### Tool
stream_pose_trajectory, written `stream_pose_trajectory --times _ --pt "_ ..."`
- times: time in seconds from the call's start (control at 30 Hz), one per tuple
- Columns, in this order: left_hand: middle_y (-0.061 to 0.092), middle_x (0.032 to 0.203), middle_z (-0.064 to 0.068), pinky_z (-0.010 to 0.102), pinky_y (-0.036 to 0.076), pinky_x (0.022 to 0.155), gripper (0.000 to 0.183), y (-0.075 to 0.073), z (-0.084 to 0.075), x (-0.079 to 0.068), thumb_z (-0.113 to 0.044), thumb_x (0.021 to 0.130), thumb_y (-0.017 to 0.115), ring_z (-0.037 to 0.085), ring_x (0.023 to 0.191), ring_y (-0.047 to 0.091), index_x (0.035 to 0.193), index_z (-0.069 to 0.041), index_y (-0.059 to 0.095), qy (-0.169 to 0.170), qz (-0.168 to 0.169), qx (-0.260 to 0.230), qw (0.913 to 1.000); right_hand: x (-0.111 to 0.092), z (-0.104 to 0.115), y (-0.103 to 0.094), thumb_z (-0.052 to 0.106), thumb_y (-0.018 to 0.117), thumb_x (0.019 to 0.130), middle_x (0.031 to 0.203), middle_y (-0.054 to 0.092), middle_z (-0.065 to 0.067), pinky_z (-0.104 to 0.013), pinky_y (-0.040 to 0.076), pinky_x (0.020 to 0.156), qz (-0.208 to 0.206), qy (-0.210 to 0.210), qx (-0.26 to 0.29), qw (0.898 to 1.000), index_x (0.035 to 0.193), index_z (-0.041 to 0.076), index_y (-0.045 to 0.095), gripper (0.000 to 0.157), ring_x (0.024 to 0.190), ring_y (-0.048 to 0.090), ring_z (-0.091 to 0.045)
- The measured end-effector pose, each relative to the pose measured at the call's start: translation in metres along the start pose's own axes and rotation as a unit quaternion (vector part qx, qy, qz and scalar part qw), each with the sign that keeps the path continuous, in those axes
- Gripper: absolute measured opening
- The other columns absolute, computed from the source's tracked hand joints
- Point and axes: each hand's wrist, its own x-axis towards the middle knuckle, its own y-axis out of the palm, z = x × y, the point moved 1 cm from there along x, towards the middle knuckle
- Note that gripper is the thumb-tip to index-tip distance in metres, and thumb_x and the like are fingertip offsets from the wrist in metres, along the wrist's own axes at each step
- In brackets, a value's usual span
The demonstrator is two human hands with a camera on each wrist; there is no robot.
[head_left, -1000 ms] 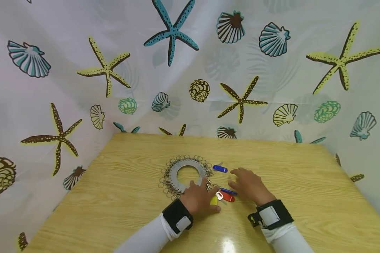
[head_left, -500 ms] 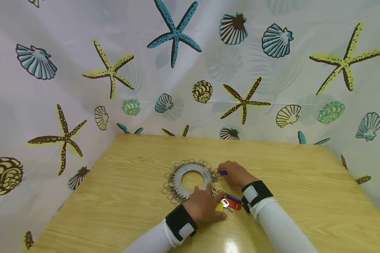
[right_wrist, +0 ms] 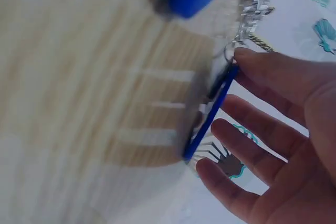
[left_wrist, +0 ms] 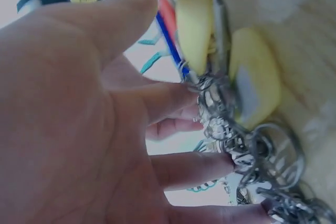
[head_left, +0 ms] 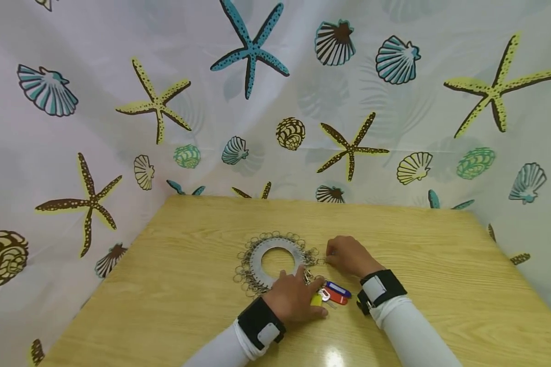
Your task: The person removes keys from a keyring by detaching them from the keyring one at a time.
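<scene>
A flat silver ring plate (head_left: 256, 260), fringed with small wire key rings and clips, lies on the wooden table. My left hand (head_left: 290, 299) rests over its near right edge, fingers spread and touching the metal clips (left_wrist: 220, 124). Beside the left thumb are a yellow key tag (head_left: 316, 299), a red key tag (head_left: 337, 297), another blue key tag (head_left: 339, 289) and a key (head_left: 324, 294). To the right of the plate, my right hand (head_left: 350, 256) pinches a blue key tag (right_wrist: 212, 111) near its ring end between thumb and forefinger; the head view hides this tag behind the hand.
The wooden table (head_left: 202, 244) extends around both hands. A white curtain (head_left: 275, 112) printed with starfish and shells surrounds its back and sides. Each wrist wears a black strap (head_left: 260, 322).
My right hand has reached the blue tag lying by the plate, taken hold of it and drawn slightly right. The other blue tag now lies flatter over the red one. My left hand stays put.
</scene>
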Motion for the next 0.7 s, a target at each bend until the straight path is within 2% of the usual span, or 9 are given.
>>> stream_pose_trajectory --times 0.13,0.2,0.27,0.37,0.53,0.63,0.7 --pt "0.045 0.145 0.017 0.039 0.053 0.081 0.07 -0.008 0.008 0.003 -0.066 0.089 0.047 0.033 0.095 0.066 0.149 -0.032 0.038 0.013 0.015 -0.033 0.9992 -0.006 -0.001 -0.004 0.008 0.066 0.086 0.089 0.069 -0.007 -0.038 0.049 0.068 -0.006 -0.018 0.049 0.999 0.076 0.01 0.065 0.01 0.078 0.061 -0.019" --pt "0.061 0.128 0.014 0.033 0.054 0.07 0.07 -0.015 0.012 0.006 -0.062 0.092 0.047 0.024 0.078 0.068 0.151 -0.028 0.035 0.023 0.026 -0.066 0.9972 -0.009 0.0 -0.007 0.007 0.063 0.089 0.097 0.07 -0.009 -0.04 0.051 0.072 -0.012 -0.019 0.091 0.996 0.079 0.01 0.064 0.01 0.085 0.065 -0.023" --pt "0.07 0.105 0.011 0.032 0.05 0.059 0.071 -0.023 0.017 0.011 -0.058 0.092 0.051 0.019 0.061 0.063 0.152 -0.023 0.034 0.022 0.028 -0.101 0.9943 -0.011 0.002 -0.008 0.009 0.061 0.093 0.101 0.07 -0.01 -0.044 0.052 0.076 -0.018 -0.016 0.136 0.99 0.083 0.01 0.063 0.01 0.093 0.066 -0.026" --pt "0.069 0.081 0.005 0.031 0.051 0.059 0.069 -0.034 0.023 0.018 -0.054 0.092 0.055 0.016 0.059 0.059 0.148 -0.014 0.042 0.009 0.008 -0.11 0.9939 -0.012 0.004 -0.008 0.012 0.059 0.096 0.092 0.068 -0.006 -0.042 0.052 0.074 -0.02 -0.007 0.19 0.981 0.089 0.009 0.061 0.008 0.086 0.066 -0.023" --pt "0.07 0.103 0.005 0.033 0.055 0.07 0.052 -0.04 0.031 0.037 -0.042 0.087 0.068 0.019 0.083 0.066 0.126 -0.007 0.063 -0.015 -0.081 -0.116 0.9899 -0.011 0.006 -0.002 0.01 0.056 0.098 0.079 0.065 -0.006 -0.03 0.042 0.06 -0.035 0.021 0.25 0.967 0.092 0.005 0.059 0.009 0.063 0.053 -0.013" --pt "0.071 0.105 0.007 0.033 0.055 0.073 0.043 -0.033 0.034 0.049 -0.033 0.085 0.073 0.019 0.087 0.066 0.118 -0.007 0.068 -0.007 -0.124 -0.146 0.9813 -0.01 0.007 0.001 0.008 0.055 0.098 0.079 0.063 -0.008 -0.028 0.042 0.059 -0.049 0.024 0.276 0.96 0.093 0.004 0.059 0.008 0.063 0.051 -0.012" --pt "0.071 0.102 0.007 0.032 0.054 0.072 0.039 -0.028 0.035 0.056 -0.029 0.084 0.074 0.018 0.084 0.065 0.115 -0.006 0.07 0.003 -0.138 -0.164 0.9768 -0.009 0.006 0.002 0.007 0.054 0.099 0.081 0.062 -0.01 -0.028 0.044 0.06 -0.051 0.014 0.296 0.954 0.095 0.001 0.059 0.009 0.066 0.054 -0.014"
